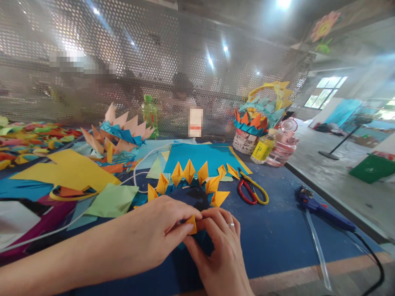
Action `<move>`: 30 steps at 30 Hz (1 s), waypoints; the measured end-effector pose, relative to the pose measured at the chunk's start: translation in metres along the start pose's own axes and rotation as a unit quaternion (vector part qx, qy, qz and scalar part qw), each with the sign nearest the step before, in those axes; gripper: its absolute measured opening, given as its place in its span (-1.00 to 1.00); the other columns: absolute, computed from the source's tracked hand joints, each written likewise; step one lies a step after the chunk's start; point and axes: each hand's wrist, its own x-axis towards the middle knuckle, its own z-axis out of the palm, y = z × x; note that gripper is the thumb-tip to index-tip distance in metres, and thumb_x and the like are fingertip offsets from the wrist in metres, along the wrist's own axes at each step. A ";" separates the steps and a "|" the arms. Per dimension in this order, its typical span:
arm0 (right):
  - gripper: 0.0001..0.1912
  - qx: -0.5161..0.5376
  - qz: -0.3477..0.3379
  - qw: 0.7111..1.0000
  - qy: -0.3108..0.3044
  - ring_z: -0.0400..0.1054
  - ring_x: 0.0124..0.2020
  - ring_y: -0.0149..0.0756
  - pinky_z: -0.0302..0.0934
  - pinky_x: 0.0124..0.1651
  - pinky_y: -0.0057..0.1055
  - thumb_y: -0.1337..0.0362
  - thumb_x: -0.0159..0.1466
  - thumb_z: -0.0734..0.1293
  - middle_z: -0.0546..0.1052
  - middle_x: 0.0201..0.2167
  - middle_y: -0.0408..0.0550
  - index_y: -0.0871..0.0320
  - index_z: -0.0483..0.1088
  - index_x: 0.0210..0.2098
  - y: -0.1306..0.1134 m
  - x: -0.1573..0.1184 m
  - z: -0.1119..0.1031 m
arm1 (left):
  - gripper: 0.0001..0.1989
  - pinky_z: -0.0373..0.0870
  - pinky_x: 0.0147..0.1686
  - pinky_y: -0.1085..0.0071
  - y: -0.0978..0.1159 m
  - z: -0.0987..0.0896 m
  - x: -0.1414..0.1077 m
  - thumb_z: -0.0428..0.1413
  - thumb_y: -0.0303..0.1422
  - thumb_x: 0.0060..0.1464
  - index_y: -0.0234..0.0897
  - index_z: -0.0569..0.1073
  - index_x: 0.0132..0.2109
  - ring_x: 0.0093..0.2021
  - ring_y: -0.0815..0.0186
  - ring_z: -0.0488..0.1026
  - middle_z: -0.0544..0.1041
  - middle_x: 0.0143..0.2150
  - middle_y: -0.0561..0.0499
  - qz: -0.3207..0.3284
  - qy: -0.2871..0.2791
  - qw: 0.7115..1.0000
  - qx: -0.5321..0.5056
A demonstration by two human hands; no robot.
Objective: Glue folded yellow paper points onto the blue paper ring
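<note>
At bottom centre of my feed, the left hand [173, 216] has a folded yellow paper piece [193, 225] pinched between thumb and fingers. The right hand [220, 236] curls against it; I can't tell whether it grips. Just beyond both, I see an arc of yellow paper points [189, 171], then scissors [254, 183] at right of centre and a blue paper sheet [199, 158] behind.
</note>
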 end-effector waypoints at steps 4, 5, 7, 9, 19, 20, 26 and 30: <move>-0.80 0.016 0.002 1.000 -0.009 0.36 -0.15 -0.17 0.10 -0.07 -0.21 0.31 0.15 0.52 0.54 -0.27 -0.18 0.03 0.39 -0.36 -0.001 0.002 -0.001 | -0.67 0.39 0.02 0.40 -0.001 0.000 -0.001 -0.03 -0.36 0.30 -0.05 0.50 0.12 0.04 0.23 0.53 0.61 0.04 0.05 -0.033 -0.043 0.998 -0.014; -0.80 0.019 0.000 1.000 -0.011 0.35 -0.14 -0.17 0.10 -0.06 -0.22 0.31 0.16 0.52 0.53 -0.27 -0.18 0.04 0.39 -0.36 -0.001 0.002 -0.001 | -0.66 0.38 0.05 0.37 -0.001 0.000 -0.001 -0.03 -0.35 0.30 -0.05 0.48 0.13 0.07 0.21 0.51 0.59 0.07 0.05 -0.042 -0.051 0.998 -0.016; -0.79 0.025 -0.003 1.000 -0.011 0.35 -0.13 -0.18 0.10 -0.05 -0.22 0.32 0.16 0.52 0.53 -0.27 -0.19 0.03 0.40 -0.36 -0.001 0.002 -0.001 | -0.66 0.36 0.09 0.34 0.000 0.000 -0.002 -0.04 -0.33 0.31 -0.02 0.46 0.15 0.11 0.21 0.49 0.57 0.10 0.06 -0.055 -0.060 0.996 -0.021; -0.76 0.029 -0.006 1.000 -0.008 0.35 -0.13 -0.19 0.09 -0.04 -0.23 0.35 0.14 0.53 0.53 -0.26 -0.21 0.02 0.41 -0.32 0.000 0.002 0.000 | -0.65 0.35 0.11 0.34 0.001 -0.002 -0.002 -0.04 -0.32 0.31 0.02 0.43 0.17 0.12 0.23 0.47 0.55 0.11 0.09 -0.063 -0.067 0.995 -0.026; -0.77 0.036 -0.016 0.998 -0.050 0.36 -0.08 -0.16 0.13 -0.02 -0.20 0.37 0.15 0.47 0.56 -0.18 -0.16 -0.01 0.44 -0.24 0.002 0.002 -0.002 | -0.59 0.32 0.19 0.30 -0.001 -0.009 -0.011 0.06 -0.18 0.28 0.09 0.35 0.25 0.19 0.20 0.43 0.46 0.25 0.13 -0.043 -0.056 0.998 0.003; -0.78 0.043 -0.017 0.998 -0.052 0.36 -0.07 -0.17 0.12 -0.01 -0.21 0.37 0.16 0.47 0.56 -0.18 -0.17 -0.01 0.44 -0.23 0.002 0.002 -0.002 | -0.55 0.31 0.21 0.24 -0.003 -0.009 -0.012 0.07 -0.14 0.26 0.08 0.34 0.27 0.22 0.16 0.41 0.43 0.28 0.10 -0.050 -0.047 0.997 0.017; -0.61 0.075 -0.007 0.994 -0.078 0.34 -0.03 -0.23 0.12 0.04 -0.25 0.43 0.15 0.50 0.53 -0.12 -0.19 -0.01 0.44 -0.08 -0.002 0.003 -0.003 | -0.53 0.39 0.12 0.15 -0.011 -0.015 -0.015 0.07 0.00 0.23 0.12 0.38 0.25 0.13 0.10 0.49 0.53 0.18 0.07 -0.077 0.036 0.996 0.033; -0.70 0.084 -0.016 0.994 -0.070 0.34 -0.04 -0.24 0.12 0.02 -0.26 0.44 0.15 0.49 0.54 -0.15 -0.24 -0.03 0.46 -0.20 -0.001 0.004 -0.002 | -0.56 0.38 0.12 0.17 -0.007 -0.018 -0.016 0.11 -0.02 0.22 0.15 0.41 0.21 0.10 0.13 0.51 0.56 0.12 0.09 -0.087 0.049 0.995 0.031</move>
